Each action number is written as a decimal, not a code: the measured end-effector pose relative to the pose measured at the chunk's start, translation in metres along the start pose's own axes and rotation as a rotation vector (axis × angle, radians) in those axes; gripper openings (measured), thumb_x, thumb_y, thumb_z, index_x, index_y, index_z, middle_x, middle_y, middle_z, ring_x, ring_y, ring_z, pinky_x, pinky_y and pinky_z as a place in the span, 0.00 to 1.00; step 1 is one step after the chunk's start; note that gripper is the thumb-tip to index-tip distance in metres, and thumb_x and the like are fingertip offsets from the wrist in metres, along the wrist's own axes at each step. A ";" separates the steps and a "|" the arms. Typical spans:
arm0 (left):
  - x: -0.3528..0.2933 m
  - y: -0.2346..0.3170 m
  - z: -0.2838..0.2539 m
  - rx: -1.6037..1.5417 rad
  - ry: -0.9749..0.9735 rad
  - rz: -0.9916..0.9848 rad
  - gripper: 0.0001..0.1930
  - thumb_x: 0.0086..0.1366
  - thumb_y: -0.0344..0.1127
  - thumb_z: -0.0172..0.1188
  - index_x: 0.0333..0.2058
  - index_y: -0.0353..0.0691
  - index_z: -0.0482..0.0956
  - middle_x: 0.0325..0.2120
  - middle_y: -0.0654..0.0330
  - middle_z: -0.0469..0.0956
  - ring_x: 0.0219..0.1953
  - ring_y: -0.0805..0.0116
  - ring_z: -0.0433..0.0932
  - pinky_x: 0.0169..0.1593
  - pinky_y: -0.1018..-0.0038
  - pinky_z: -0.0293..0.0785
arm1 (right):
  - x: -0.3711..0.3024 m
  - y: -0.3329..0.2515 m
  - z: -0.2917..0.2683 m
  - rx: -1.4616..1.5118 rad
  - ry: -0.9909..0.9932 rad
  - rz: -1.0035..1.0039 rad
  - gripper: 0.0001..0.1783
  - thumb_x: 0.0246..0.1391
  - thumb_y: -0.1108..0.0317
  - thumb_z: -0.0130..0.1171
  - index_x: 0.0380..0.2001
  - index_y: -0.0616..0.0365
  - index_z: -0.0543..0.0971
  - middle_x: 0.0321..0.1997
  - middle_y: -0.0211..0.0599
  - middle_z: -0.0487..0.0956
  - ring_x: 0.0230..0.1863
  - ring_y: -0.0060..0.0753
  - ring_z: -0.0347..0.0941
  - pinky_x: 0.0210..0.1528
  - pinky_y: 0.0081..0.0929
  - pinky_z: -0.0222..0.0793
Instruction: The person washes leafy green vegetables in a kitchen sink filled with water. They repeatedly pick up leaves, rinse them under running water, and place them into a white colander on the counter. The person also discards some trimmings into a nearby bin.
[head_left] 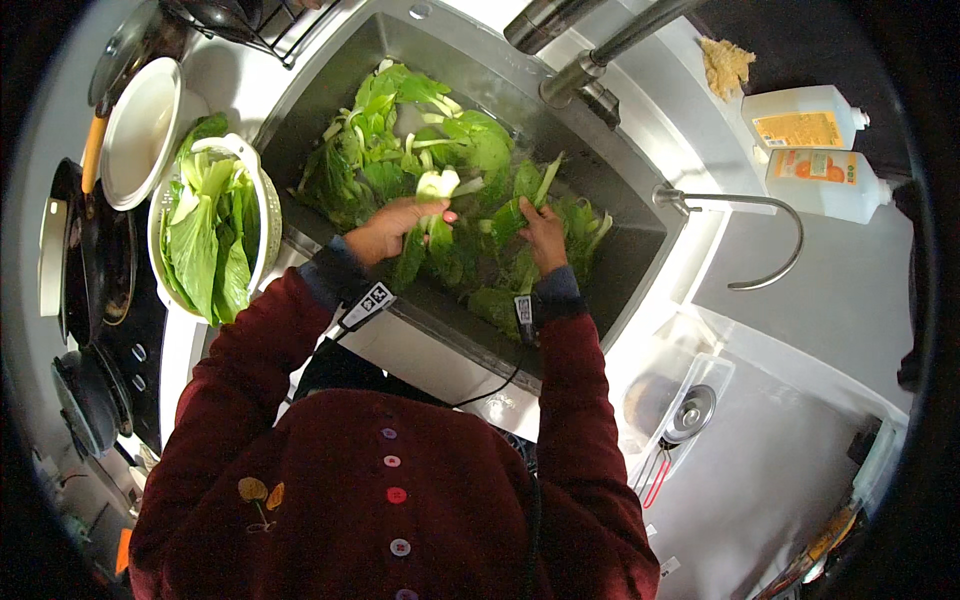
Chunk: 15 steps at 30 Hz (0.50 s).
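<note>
— So, starting at your left, what's there?

— On the table beside the sink (300,95) stands a white colander (262,215) heaped with leafy greens (205,245), a white bowl (135,135) just behind it.

— And your left hand?

— My left hand (392,228) is down in the sink, its fingers (430,214) clamped on a pale-stemmed bok choy (438,186), held just above the loose leaves (400,140) that fill the basin.

— The right one?

— My right hand (545,235) is near it, fingers curled together into the wet leaves, pinching a green stalk (546,180) that sticks upward. Past the sink's right rim, well apart, lie two white bottles (815,150).
</note>
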<state>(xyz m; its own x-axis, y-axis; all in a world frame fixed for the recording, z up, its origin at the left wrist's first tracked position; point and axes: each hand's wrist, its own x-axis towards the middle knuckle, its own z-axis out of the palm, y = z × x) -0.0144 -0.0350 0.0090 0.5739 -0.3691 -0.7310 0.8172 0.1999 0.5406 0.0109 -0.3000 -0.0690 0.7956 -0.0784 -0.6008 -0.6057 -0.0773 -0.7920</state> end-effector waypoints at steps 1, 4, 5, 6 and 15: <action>0.003 -0.003 0.004 -0.043 -0.015 -0.029 0.20 0.56 0.47 0.58 0.44 0.44 0.70 0.34 0.66 0.77 0.31 0.76 0.73 0.28 0.79 0.66 | -0.019 -0.015 0.008 0.011 0.057 -0.106 0.21 0.48 0.56 0.58 0.38 0.64 0.75 0.30 0.38 0.74 0.30 0.26 0.67 0.33 0.28 0.64; 0.009 -0.002 0.010 -0.065 -0.115 -0.073 0.19 0.56 0.49 0.57 0.43 0.48 0.70 0.34 0.66 0.77 0.29 0.77 0.73 0.28 0.79 0.68 | -0.074 -0.058 0.026 -0.049 -0.175 -0.447 0.17 0.50 0.60 0.57 0.37 0.63 0.76 0.37 0.38 0.75 0.38 0.25 0.69 0.39 0.24 0.65; 0.010 -0.001 0.011 -0.110 -0.144 -0.092 0.19 0.56 0.50 0.57 0.42 0.48 0.71 0.35 0.66 0.77 0.29 0.76 0.72 0.28 0.79 0.67 | -0.089 -0.067 0.033 -0.085 -0.197 -0.387 0.13 0.50 0.64 0.57 0.36 0.62 0.76 0.38 0.37 0.75 0.39 0.26 0.69 0.42 0.25 0.64; 0.009 0.000 0.012 -0.151 -0.179 -0.102 0.18 0.55 0.50 0.58 0.41 0.48 0.72 0.36 0.65 0.77 0.29 0.76 0.71 0.27 0.79 0.67 | -0.104 -0.073 0.040 -0.123 -0.213 -0.409 0.11 0.49 0.67 0.57 0.35 0.61 0.76 0.38 0.37 0.75 0.39 0.27 0.70 0.43 0.26 0.64; -0.014 0.015 0.017 -0.165 -0.231 0.076 0.19 0.58 0.48 0.55 0.41 0.39 0.74 0.38 0.65 0.75 0.38 0.74 0.72 0.42 0.75 0.69 | -0.138 -0.097 0.055 -0.428 -0.552 -1.067 0.15 0.30 0.82 0.54 0.27 0.55 0.75 0.39 0.32 0.73 0.45 0.41 0.65 0.48 0.33 0.60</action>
<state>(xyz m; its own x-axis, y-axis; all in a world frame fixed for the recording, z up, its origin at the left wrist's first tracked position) -0.0114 -0.0418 0.0346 0.6222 -0.5401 -0.5667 0.7806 0.3732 0.5013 -0.0391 -0.2267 0.0851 0.7271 0.6345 0.2621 0.4605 -0.1677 -0.8716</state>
